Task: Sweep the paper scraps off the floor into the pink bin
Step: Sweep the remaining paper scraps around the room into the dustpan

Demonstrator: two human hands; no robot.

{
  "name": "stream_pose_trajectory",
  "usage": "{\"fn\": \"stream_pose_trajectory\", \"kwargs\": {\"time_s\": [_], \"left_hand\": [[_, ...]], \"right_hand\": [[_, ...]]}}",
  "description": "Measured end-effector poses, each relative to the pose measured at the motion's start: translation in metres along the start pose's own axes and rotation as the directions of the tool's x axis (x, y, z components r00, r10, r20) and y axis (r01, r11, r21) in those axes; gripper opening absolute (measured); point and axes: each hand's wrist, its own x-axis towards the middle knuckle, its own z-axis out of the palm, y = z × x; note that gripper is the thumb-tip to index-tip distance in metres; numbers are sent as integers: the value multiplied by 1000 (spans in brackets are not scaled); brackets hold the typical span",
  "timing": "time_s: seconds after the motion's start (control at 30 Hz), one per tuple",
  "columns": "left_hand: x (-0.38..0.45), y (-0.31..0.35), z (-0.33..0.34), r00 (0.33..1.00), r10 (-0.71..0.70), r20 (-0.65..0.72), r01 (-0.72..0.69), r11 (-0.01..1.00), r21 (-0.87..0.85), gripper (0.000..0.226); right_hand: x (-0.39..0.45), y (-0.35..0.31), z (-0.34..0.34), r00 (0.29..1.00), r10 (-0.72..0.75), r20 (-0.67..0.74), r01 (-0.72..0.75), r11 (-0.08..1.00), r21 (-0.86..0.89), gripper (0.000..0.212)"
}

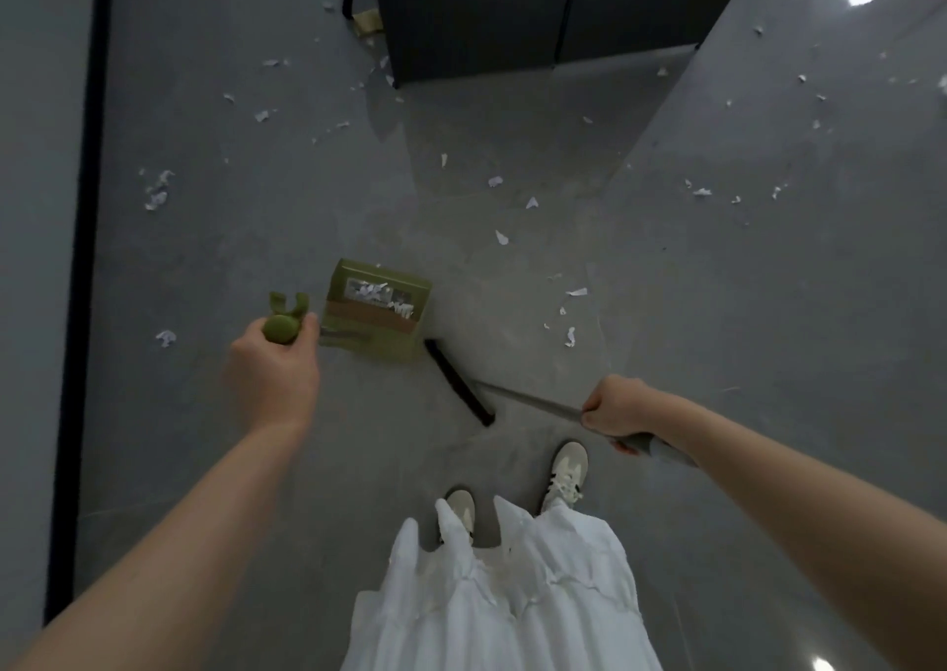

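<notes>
The left hand (274, 363) grips the top of the green dustpan's (376, 312) upright handle, and the right hand (620, 406) is closed round the broom (522, 399) shaft, its dark head resting on the floor (512, 286) just right of the pan. Some paper scraps (533, 203) already lie in the pan; many more are scattered far ahead, left and right. No pink bin is in view — best to draw scraps in with short strokes, keeping the pan's lip flat on the floor.
</notes>
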Motion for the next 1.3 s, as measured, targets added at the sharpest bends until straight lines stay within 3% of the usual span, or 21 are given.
{"fn": "stream_pose_trajectory", "kwargs": {"time_s": [0.27, 0.53, 0.83, 1.03, 1.3], "left_hand": [[-23, 61, 70, 999, 20, -27, -19, 999, 35, 30], [-60, 123, 154, 999, 36, 5, -36, 995, 94, 29], [-79, 167, 220, 976, 114, 184, -136, 984, 115, 31], [-66, 202, 255, 915, 208, 347, -244, 968, 63, 35], [-30, 247, 305, 797, 324, 509, -433, 895, 109, 21]], "right_hand": [[24, 79, -93, 990, 103, -92, -100, 994, 32, 21], [48, 182, -169, 959, 271, -81, -253, 951, 179, 24], [48, 257, -209, 936, 313, -159, -229, 887, 401, 22], [44, 277, -239, 898, 393, -197, -248, 823, 512, 23], [58, 288, -267, 817, 565, -112, -397, 693, 602, 20]]}}
